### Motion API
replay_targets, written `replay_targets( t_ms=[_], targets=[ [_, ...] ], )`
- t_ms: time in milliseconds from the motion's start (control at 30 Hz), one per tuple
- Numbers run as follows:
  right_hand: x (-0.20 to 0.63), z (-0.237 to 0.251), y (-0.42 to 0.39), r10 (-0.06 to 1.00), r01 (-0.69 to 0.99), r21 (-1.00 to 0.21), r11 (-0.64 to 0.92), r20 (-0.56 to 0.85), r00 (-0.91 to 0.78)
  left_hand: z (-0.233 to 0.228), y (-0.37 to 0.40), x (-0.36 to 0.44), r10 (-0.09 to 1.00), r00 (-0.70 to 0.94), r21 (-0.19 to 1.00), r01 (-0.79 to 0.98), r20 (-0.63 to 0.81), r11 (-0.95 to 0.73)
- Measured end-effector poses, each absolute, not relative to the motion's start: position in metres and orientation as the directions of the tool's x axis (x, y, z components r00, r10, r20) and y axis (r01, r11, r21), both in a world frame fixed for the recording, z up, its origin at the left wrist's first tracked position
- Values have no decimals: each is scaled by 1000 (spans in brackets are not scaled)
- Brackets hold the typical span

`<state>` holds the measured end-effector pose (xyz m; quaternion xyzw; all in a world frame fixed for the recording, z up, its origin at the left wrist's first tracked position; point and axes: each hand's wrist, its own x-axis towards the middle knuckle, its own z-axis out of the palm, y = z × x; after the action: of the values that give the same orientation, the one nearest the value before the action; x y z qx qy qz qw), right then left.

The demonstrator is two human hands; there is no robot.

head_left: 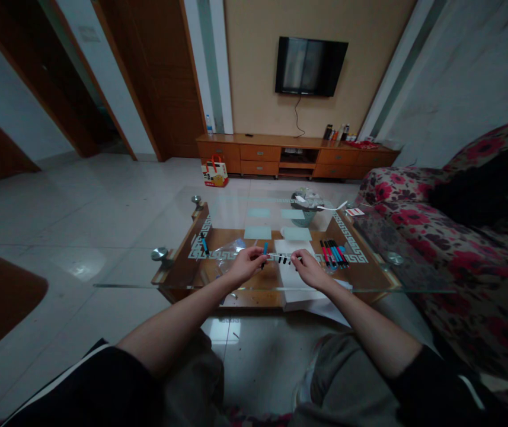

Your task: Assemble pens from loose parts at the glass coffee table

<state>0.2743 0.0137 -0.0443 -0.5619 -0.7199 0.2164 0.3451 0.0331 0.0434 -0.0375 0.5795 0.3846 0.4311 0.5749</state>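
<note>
Over a glass coffee table (254, 286), my left hand (247, 264) and my right hand (307, 268) hold the two ends of a thin white pen (280, 257) with dark bands. The left hand also pinches a small blue cap (265, 248). Under the right hand lies a stack of white paper (293, 249). A row of several red, black and blue pens (334, 253) lies just right of the right hand. A clear plastic bag (229, 250) sits left of the left hand, and one blue pen (204, 244) lies further left.
A grey basket (304, 207) with a white cable stands at the table's far side. A floral sofa (458, 249) runs along the right. Tiled floor (102, 225) stretches left, with a wooden TV cabinet (296, 155), a wall TV and a paper bag (214, 172) beyond.
</note>
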Motion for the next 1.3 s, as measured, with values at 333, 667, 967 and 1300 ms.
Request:
replay_targets(
  t_ms=[333, 667, 967, 1300],
  targets=[
    [275, -45, 13, 960, 646, -715, 267, 255, -115, -33, 41, 33, 938, 340, 998, -12, 63, -63],
    [271, -39, 14, 985, 590, -796, 136, 175, 8, -33, 41, 34, 941, 333, 998, -29, 58, -51],
    [265, -27, 9, 981, 273, -956, -106, -56, 185, -26, 36, 34, 921, 386, 999, 9, 45, -52],
    [256, -17, 2, 980, -122, -982, -147, -161, 118, -27, 34, 35, 887, 460, 1000, -22, 23, -15]
  ],
)
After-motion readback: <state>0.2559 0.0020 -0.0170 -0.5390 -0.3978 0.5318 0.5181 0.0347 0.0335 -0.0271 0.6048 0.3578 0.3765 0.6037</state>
